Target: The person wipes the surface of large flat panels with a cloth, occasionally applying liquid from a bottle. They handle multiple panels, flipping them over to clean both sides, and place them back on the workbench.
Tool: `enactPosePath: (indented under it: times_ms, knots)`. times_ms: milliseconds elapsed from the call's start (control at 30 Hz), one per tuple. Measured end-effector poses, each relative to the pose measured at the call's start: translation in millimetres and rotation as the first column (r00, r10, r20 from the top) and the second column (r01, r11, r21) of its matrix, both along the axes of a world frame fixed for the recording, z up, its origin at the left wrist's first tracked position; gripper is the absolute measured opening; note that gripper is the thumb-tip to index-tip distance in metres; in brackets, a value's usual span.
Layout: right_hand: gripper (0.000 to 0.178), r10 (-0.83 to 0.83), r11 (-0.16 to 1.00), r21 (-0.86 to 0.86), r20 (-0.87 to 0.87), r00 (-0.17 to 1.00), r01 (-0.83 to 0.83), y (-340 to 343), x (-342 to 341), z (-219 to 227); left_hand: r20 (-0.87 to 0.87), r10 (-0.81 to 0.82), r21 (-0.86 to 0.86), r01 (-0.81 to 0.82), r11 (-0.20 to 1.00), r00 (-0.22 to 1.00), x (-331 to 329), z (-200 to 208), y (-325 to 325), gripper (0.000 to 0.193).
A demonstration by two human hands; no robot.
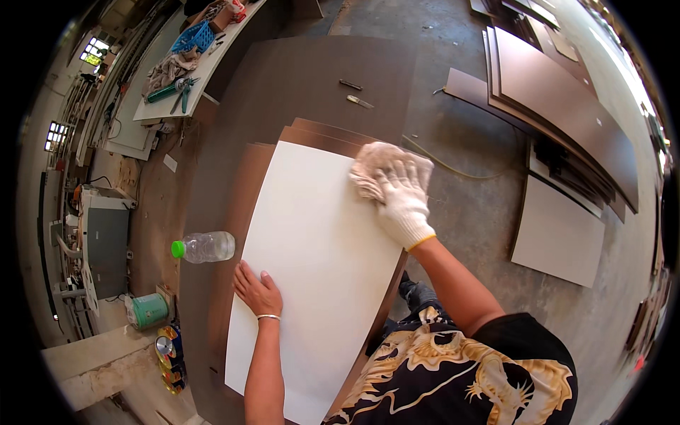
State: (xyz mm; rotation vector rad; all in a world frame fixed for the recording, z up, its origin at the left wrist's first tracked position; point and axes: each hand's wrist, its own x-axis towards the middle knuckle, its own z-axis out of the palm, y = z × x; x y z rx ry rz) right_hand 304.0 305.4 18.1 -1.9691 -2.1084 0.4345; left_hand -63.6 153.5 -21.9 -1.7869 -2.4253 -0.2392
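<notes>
Close by the left hand (259,289) — beside the panel (322,276) — lies a bottle (211,247).

Smooth, low-gloss finish is seen on wht panel (319,269), wrinkled matt cloth on rag (367,168), knit fabric w/ ribbed cuff on glove (405,207), clear glossy plastic on btl (212,246).

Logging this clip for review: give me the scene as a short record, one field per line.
Left hand: bare, flat at the white board's left edge
Right hand: gloved, on a pinkish cloth at the far right corner
Under the white board: brown boards
Left of it: clear bottle, green cap
Beyond: small knife
Far right: stacked brown panels
</notes>
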Motion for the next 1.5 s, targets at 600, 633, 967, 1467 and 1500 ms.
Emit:
enactPosePath:
  times_ms: [600,633,967,1467,1500]
  knots:
    - [0.058,-0.006,1.0,-0.008,-0.05,0.999,0.006,-27.6,45.3,2.2,0.01,0.008,-0.023,-0.008,1.0,1.0,1.2,4.0,1.5,0.066]
    - [0.058,-0.028,1.0,-0.003,-0.032,0.999,0.028,-17.0,42.5,2.4,0.019,0.005,-0.021,-0.005,1.0,1.0,1.9,3.9,4.2,0.066]
    - [0.058,0.046,0.992,-0.117,0.038,0.998,-0.041,14.7,5.6,8.9,0.005,0.015,-0.023,-0.015,1.0,1.0,2.5,1.6,-1.5,0.066]
    - [0.053,0.304,0.951,-0.064,0.006,0.953,-0.303,63.4,-83.3,8.5,0.033,0.035,-0.014,-0.035,0.999,0.999,-0.6,1.4,-7.7,0.063]
    - [0.053,0.233,0.972,0.004,0.04,0.972,-0.234,36.2,-47.6,-2.1,0.034,0.042,-0.007,-0.041,0.999,0.999,-0.2,2.4,-5.5,0.063]
